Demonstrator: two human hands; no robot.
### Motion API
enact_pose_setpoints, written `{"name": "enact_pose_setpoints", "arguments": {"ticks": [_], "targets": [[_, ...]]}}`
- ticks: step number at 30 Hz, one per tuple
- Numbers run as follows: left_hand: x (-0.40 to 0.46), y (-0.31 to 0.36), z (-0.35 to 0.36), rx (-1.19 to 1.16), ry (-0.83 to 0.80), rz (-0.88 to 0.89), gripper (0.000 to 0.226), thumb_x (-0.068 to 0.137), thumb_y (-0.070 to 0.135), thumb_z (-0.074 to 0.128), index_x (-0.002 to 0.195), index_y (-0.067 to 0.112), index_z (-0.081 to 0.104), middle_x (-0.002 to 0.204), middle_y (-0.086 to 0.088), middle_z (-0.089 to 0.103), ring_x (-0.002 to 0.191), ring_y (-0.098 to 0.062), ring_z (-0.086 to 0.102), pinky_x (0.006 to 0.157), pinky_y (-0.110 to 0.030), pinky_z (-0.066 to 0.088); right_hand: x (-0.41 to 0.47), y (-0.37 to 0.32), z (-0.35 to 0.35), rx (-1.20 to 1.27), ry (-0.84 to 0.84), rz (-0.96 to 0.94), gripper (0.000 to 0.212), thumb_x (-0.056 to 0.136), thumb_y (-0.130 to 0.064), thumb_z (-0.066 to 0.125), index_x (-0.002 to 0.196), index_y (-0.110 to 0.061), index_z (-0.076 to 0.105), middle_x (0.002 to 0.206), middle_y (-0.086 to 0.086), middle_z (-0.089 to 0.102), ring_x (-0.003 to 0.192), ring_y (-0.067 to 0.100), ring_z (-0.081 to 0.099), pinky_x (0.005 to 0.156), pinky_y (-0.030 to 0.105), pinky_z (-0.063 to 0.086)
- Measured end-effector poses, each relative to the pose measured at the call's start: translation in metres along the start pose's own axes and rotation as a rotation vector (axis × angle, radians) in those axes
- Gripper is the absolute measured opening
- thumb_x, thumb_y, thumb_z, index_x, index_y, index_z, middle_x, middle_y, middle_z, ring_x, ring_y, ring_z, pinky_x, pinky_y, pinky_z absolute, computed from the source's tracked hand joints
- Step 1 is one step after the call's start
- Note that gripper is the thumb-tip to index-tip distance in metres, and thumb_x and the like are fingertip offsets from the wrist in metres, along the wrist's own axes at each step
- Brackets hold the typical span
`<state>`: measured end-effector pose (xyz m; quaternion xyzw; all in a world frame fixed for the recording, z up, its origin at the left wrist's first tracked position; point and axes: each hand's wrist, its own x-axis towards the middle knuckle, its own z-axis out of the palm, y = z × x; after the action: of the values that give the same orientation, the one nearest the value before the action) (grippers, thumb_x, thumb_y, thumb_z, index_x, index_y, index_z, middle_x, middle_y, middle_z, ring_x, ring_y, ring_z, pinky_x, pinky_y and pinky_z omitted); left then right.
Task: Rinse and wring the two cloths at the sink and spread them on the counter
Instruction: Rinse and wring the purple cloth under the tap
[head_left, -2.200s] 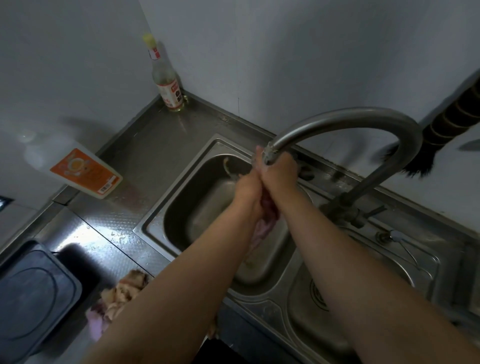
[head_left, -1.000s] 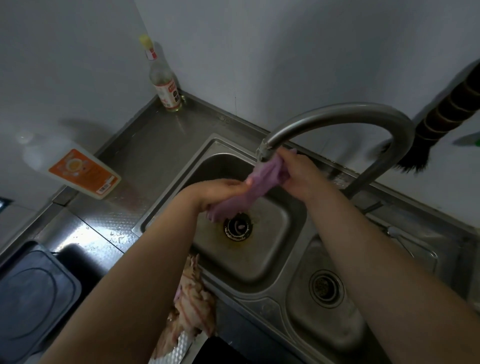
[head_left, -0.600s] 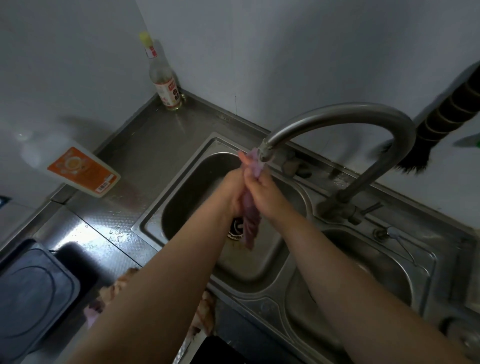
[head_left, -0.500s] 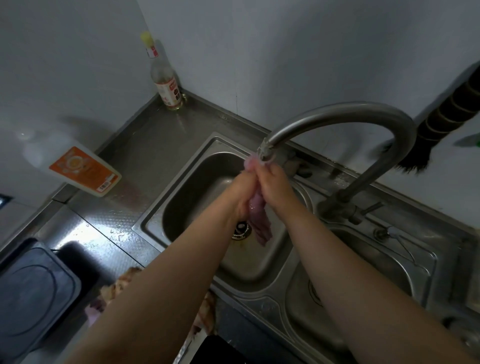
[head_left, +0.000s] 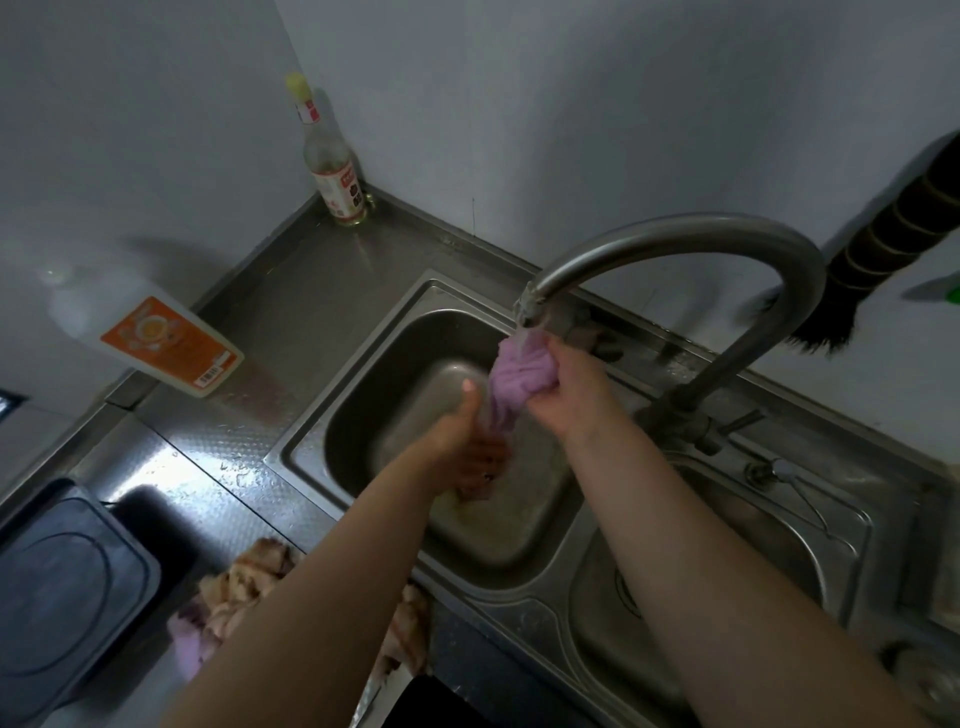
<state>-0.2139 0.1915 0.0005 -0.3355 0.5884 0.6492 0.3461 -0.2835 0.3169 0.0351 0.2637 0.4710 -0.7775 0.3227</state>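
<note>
Right hand (head_left: 566, 395) bunching the purple cloth (head_left: 514, 382) under the running faucet (head_left: 675, 249), left hand (head_left: 467, 441) gripping its lower end over the sink (head_left: 311, 452), patterned cloth (head_left: 244, 582) on the counter (head_left: 291, 306).

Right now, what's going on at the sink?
A person is rinsing a purple cloth under the faucet, over the left basin. The right hand grips its bunched top just below the spout; the left hand holds the lower end. A second, patterned cloth lies crumpled on the counter's front edge, not yet spread.
</note>
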Motion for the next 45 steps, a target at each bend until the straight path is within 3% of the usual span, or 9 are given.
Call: {"name": "enact_pose_setpoints", "arguments": {"ticks": [3, 7, 12, 15, 19, 22, 26, 35, 45], "targets": [[-0.003, 0.004, 0.003, -0.496, -0.232, -0.048, 0.085, 0.088, 0.076, 0.019, 0.113, 0.007, 0.062, 0.106, -0.017, 0.068, 0.097, -0.03, 0.061, 0.08, -0.038, 0.051, -0.013, 0.036, -0.007, 0.212, -0.138, 0.115, 0.034, 0.097, -0.014, 0.034, 0.078, -0.005, 0.061, 0.069, 0.01, 0.057, 0.06, 0.011, 0.053, 0.055, 0.024, 0.051], [0.014, 0.03, 0.003, -0.694, -0.025, -0.066, 0.059, 0.101, 0.045, 0.03, 0.104, -0.003, 0.064, 0.103, -0.022, 0.065, 0.09, -0.032, 0.06, 0.095, -0.042, 0.042, -0.025, 0.07, -0.023, 0.414, -0.088, 0.091, 0.029, 0.079, -0.005, 0.043, 0.098, -0.001, 0.065, 0.1, 0.022, 0.067, 0.095, 0.029, 0.064, 0.09, 0.038, 0.049], [0.021, 0.031, -0.002, -0.35, 0.058, 0.097, 0.02, 0.1, 0.021, 0.044, 0.088, 0.013, 0.058, 0.06, -0.003, 0.054, 0.042, -0.011, 0.048, 0.047, -0.02, 0.043, -0.014, 0.095, -0.071, -0.152, 0.05, 0.299, 0.018, 0.093, -0.009, 0.047, 0.098, -0.017, 0.062, 0.086, 0.003, 0.061, 0.073, 0.018, 0.056, 0.059, 0.027, 0.051], [0.005, 0.037, -0.006, 0.153, -0.029, 0.301, 0.038, 0.098, 0.053, 0.042, 0.083, 0.024, 0.062, 0.054, 0.004, 0.044, 0.047, -0.011, 0.042, 0.054, -0.029, 0.044, -0.011, 0.094, -0.087, -0.523, 0.104, 0.39, 0.016, 0.095, -0.023, 0.054, 0.11, -0.016, 0.054, 0.089, 0.001, 0.052, 0.073, 0.016, 0.054, 0.063, 0.031, 0.047], [-0.029, 0.059, -0.002, 0.534, 0.021, 0.457, 0.047, 0.099, 0.055, 0.034, 0.078, 0.026, 0.065, 0.071, 0.002, 0.065, 0.069, -0.014, 0.061, 0.077, -0.033, 0.048, 0.005, 0.061, -0.066, -0.634, 0.296, -0.13, 0.025, 0.093, -0.003, 0.052, 0.115, -0.012, 0.06, 0.103, 0.006, 0.064, 0.087, 0.017, 0.059, 0.078, 0.031, 0.05], [-0.045, 0.072, -0.001, 0.705, -0.041, 0.556, 0.032, 0.099, 0.039, 0.047, 0.075, 0.026, 0.063, 0.061, 0.019, 0.063, 0.06, 0.004, 0.058, 0.074, -0.031, 0.046, 0.015, 0.04, -0.043, -0.822, 0.093, -0.397, 0.039, 0.08, -0.012, 0.064, 0.118, -0.021, 0.062, 0.122, 0.006, 0.06, 0.11, 0.017, 0.057, 0.095, 0.033, 0.047], [-0.054, 0.079, -0.011, 0.653, -0.075, 0.577, 0.007, 0.088, 0.016, 0.061, 0.094, 0.012, 0.062, 0.096, -0.01, 0.067, 0.091, -0.022, 0.065, 0.088, -0.044, 0.052, -0.005, 0.022, -0.032, -0.967, -0.079, -0.306, 0.022, 0.085, 0.0, 0.061, 0.072, -0.017, 0.057, 0.068, -0.001, 0.06, 0.066, 0.007, 0.058, 0.057, 0.015, 0.044], [-0.036, 0.068, -0.032, 0.404, 0.044, 0.526, 0.017, 0.09, 0.003, 0.051, 0.102, 0.013, 0.056, 0.103, -0.016, 0.06, 0.096, -0.029, 0.059, 0.085, -0.042, 0.048, -0.014, 0.012, -0.051, -1.141, -0.069, -0.407, 0.023, 0.093, -0.02, 0.057, 0.074, -0.021, 0.045, 0.07, -0.003, 0.047, 0.062, 0.007, 0.043, 0.057, 0.024, 0.033], [-0.028, 0.073, -0.046, 0.703, -0.034, 0.547, 0.031, 0.101, 0.026, 0.045, 0.131, 0.029, 0.052, 0.113, 0.008, 0.062, 0.104, -0.009, 0.06, 0.092, -0.027, 0.045, -0.017, -0.012, -0.035, -1.009, 0.018, -0.506, 0.006, 0.097, -0.033, 0.051, 0.093, -0.03, 0.048, 0.091, -0.01, 0.055, 0.084, 0.007, 0.055, 0.069, 0.026, 0.045]]}}
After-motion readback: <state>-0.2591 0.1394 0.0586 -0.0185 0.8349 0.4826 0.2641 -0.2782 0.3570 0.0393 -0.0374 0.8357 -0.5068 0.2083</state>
